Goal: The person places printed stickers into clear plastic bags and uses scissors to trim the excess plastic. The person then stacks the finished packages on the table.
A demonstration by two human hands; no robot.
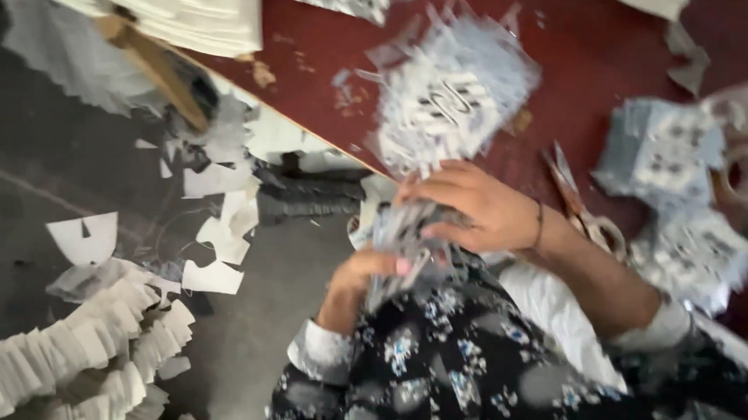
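Your right hand [478, 208] and left hand [356, 276] are both clamped on the bundle of small packets [406, 243] at the table [589, 41] edge over your lap, its long axis slanting up-right, right hand on top, left underneath.

- A small bundle of thin printed paper pieces [406, 243], pale grey-blue with dark markings, blurred by motion.
- It is gripped between both hands over the lap, beside the dark red table edge.
- The pieces are bunched upright, their loose ends fanning slightly downward.
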